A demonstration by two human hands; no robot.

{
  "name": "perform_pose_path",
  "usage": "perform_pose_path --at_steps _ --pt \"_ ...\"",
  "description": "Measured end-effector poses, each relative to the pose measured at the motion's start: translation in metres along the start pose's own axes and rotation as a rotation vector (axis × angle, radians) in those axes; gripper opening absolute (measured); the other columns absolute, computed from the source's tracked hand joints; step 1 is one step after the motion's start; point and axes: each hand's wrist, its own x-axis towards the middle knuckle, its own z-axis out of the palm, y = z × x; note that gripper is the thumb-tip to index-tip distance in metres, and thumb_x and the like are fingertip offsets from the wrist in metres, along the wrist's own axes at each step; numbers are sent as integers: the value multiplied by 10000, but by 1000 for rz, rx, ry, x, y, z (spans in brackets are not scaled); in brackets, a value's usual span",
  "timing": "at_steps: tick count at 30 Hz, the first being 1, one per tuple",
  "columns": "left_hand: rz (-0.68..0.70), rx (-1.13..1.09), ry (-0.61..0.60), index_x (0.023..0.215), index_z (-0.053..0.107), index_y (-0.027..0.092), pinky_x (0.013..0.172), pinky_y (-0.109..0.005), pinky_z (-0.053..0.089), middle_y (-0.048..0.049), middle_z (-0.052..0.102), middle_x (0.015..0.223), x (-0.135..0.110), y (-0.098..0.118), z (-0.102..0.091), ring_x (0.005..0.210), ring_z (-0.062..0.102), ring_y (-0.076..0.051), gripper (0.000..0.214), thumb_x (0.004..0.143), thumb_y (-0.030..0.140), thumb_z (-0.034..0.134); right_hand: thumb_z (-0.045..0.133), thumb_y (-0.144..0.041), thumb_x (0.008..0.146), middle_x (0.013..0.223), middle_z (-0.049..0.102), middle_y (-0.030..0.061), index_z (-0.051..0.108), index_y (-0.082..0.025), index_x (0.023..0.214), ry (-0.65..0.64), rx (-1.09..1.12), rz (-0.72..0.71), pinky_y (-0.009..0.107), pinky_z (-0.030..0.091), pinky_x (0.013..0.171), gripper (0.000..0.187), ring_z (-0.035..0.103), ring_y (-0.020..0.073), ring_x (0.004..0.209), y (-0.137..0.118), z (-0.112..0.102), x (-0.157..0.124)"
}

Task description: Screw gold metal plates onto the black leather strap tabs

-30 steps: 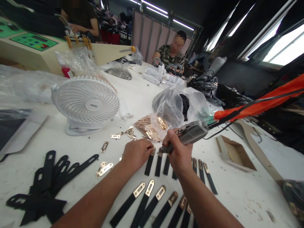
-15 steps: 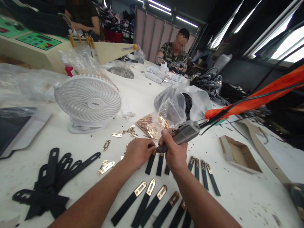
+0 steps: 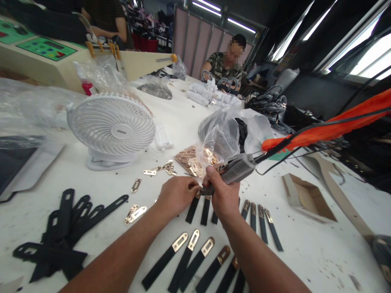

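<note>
My right hand (image 3: 225, 196) is wrapped round a grey electric screwdriver (image 3: 236, 169), its nose pointing down and left. Beside that nose my left hand (image 3: 180, 193) is closed in a pinch, and what lies between the fingertips is hidden. Under the tool's tip lies a black strap (image 3: 192, 209) with a gold plate at its top end. More such straps lie in a row to the right, partly behind my right hand. Nearer to me is a second row of black straps with gold plates (image 3: 193, 240), the rightmost covered by my right forearm.
At left lies a heap of bare black straps (image 3: 62, 240). Loose gold plates (image 3: 136, 215) and a bag of gold plates (image 3: 191, 159) sit near a white fan (image 3: 113, 130). A cardboard box (image 3: 308, 199) stands right. The screwdriver's cable runs along orange cloth (image 3: 330, 124). A person (image 3: 226, 61) sits opposite.
Both hands and the screwdriver stay at the same strap. The whole view has shifted very slightly; nothing has been picked up or put down.
</note>
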Motion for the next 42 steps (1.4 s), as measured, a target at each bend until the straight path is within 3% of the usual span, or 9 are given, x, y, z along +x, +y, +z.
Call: perform_pose_path --at_steps 23,32,42 --pt "-40 34 -83 845 811 277 718 -322 426 -11 810 882 -2 1 -7 873 732 -246 240 949 372 617 844 -441 854 595 605 -35 611 -205 756 -26 -27 6 289 464 562 346 546 142 529 0 4 1" --pt "-37 46 -110 779 769 254 658 -311 370 -17 780 808 -2 -4 -7 793 708 -226 268 938 394 605 759 -393 850 550 548 -31 536 -231 621 -116 -139 -50 299 426 537 358 493 143 509 -6 10 0" --pt "-79 42 -114 779 784 283 636 -306 348 -8 796 829 -1 -4 -6 823 721 -236 257 921 381 593 735 -364 836 541 539 -35 520 -243 637 -140 -117 -36 292 428 510 317 479 143 505 3 9 2"
